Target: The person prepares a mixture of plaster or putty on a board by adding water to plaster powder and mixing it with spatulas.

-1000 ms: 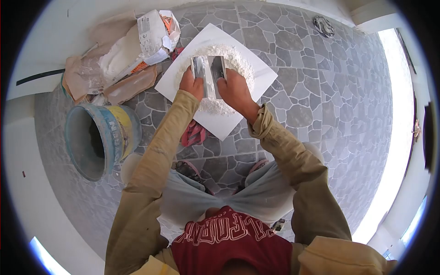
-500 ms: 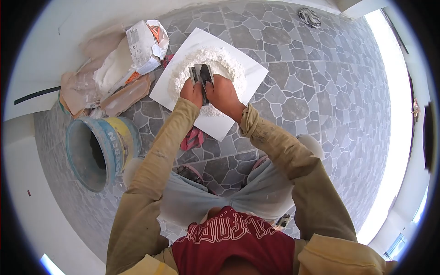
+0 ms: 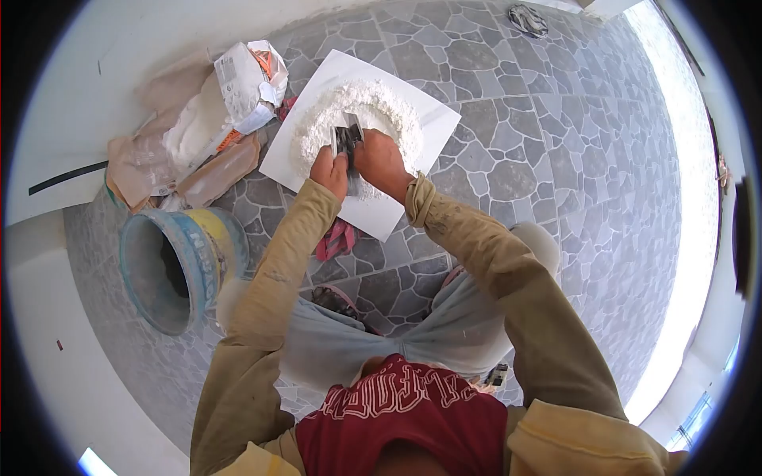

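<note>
My left hand (image 3: 329, 171) is closed around a flat metal scraper (image 3: 341, 141). Beside it, my right hand (image 3: 382, 163) grips a second metal scraper (image 3: 354, 124), its fingers wrapped near the blade. The two blades overlap or touch each other; exactly where they meet is hidden by the hands. Both tools are above a ring-shaped heap of white powder (image 3: 390, 101). Under the powder lies a square white board (image 3: 435, 128), set at an angle on the floor in front of my feet.
A torn paper sack (image 3: 198, 119) with white powder inside leans by the wall at left. Nearer, a blue and yellow bucket (image 3: 190, 262) lies on its side. Pink cloth (image 3: 336, 239) shows at the board's near edge. A crumpled grey item (image 3: 529, 21) sits far off on the stone-patterned floor (image 3: 524, 182).
The left hand and its scraper have come slightly closer to my body, sliding along the other blade. The right hand has shifted a little left. The powder looks unchanged.
</note>
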Demonstrator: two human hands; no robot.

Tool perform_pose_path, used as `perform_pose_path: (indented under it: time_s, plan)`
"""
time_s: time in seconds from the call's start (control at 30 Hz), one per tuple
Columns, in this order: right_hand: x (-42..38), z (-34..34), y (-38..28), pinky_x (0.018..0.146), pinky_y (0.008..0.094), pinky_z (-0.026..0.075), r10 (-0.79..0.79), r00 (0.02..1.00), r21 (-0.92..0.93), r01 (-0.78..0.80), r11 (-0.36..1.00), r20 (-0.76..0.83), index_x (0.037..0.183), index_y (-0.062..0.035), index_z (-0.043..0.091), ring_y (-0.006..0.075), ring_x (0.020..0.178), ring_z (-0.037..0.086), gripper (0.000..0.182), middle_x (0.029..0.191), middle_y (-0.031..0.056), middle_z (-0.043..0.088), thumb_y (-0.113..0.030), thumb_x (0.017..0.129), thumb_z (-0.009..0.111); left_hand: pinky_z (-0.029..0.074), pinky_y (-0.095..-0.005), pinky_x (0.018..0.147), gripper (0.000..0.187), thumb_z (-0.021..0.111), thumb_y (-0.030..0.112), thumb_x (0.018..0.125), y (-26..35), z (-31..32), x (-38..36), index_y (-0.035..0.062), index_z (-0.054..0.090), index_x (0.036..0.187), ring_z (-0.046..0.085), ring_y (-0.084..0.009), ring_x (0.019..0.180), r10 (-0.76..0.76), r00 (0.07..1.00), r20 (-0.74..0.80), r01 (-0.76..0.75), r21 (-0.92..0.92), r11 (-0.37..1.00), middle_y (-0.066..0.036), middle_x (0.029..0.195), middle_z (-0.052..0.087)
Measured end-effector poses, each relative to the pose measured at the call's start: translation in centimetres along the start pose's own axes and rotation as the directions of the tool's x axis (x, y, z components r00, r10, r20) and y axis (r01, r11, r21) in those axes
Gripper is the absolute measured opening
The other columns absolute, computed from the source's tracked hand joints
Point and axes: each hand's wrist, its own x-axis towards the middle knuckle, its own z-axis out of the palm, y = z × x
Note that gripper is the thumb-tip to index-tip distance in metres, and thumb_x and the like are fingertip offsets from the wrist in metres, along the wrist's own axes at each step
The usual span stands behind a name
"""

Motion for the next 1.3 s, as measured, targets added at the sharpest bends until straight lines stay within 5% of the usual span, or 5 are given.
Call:
perform_pose_path:
  time_s: [0.57, 0.8, 1.1, 1.23, 1.3]
  plan:
    - [-0.3, -2.1, -3.7, 0.07, 0.0516, 0.048, 0.004, 0.999, 0.073, -0.001, 0.997, -0.04, 0.087, 0.0089, 0.058, 0.0495, 0.079, 0.062, 0.024, 0.077, 0.0325, 0.061, -0.015, 0.084, 0.058, 0.049, -0.0286, 0.079, 0.038, 0.051, 0.004, 0.082, 2.8, -2.0, 0.9, 0.0035, 0.048, 0.12, 0.06, -0.0162, 0.088, -0.223, 0.973, 0.055, 0.195, -0.709, 0.678, -0.008, 0.102, 0.061]
    - [-2.4, -0.3, -5.1, 0.066, 0.0511, 0.046, -0.185, 0.982, 0.131, 0.188, 0.974, -0.029, 0.088, 0.0055, 0.059, 0.0473, 0.073, 0.059, 0.023, 0.077, 0.0285, 0.06, -0.017, 0.09, 0.058, 0.051, -0.0318, 0.089, 0.077, 0.036, 0.07, 0.093, 1.3, -2.3, 2.4, 0.0043, 0.05, 0.13, 0.062, -0.019, 0.101, -0.289, 0.951, 0.112, 0.257, -0.807, 0.531, -0.009, 0.118, 0.062]
    - [-2.8, 0.1, -5.5, 0.077, 0.051, 0.05, -0.148, 0.986, 0.071, 0.154, 0.986, -0.079, 0.088, 0.0046, 0.062, 0.0442, 0.085, 0.062, 0.02, 0.091, 0.0263, 0.063, -0.014, 0.087, 0.055, 0.045, -0.0316, 0.097, 0.078, 0.031, 0.074, 0.092, 0.2, -0.9, 2.5, 0.0083, 0.056, 0.127, 0.06, -0.0199, 0.106, -0.321, 0.917, 0.235, 0.349, -0.862, 0.367, -0.01, 0.12, 0.062]
    - [-0.6, -1.3, -4.1, 0.075, 0.0517, 0.048, 0.157, 0.986, 0.04, -0.155, 0.987, -0.054, 0.085, 0.0058, 0.06, 0.0472, 0.081, 0.061, 0.02, 0.085, 0.03, 0.061, -0.014, 0.088, 0.056, 0.051, -0.0311, 0.087, 0.085, 0.032, 0.078, 0.089, -2.5, 2.4, 2.9, 0.0045, 0.061, 0.121, 0.063, -0.0202, 0.094, -0.212, 0.976, -0.045, 0.111, -0.737, 0.666, -0.01, 0.106, 0.066]
    - [-2.3, 0.4, -5.4, 0.071, 0.052, 0.049, -0.113, 0.987, 0.065, 0.121, 0.991, -0.114, 0.084, 0.0061, 0.061, 0.0469, 0.077, 0.061, 0.023, 0.08, 0.0292, 0.062, -0.016, 0.088, 0.056, 0.042, -0.033, 0.101, 0.085, 0.031, 0.074, 0.092, -3.0, 0.5, 3.5, 0.0012, 0.054, 0.13, 0.056, -0.022, 0.115, -0.27, 0.914, 0.303, 0.389, -0.846, 0.366, -0.013, 0.126, 0.059]
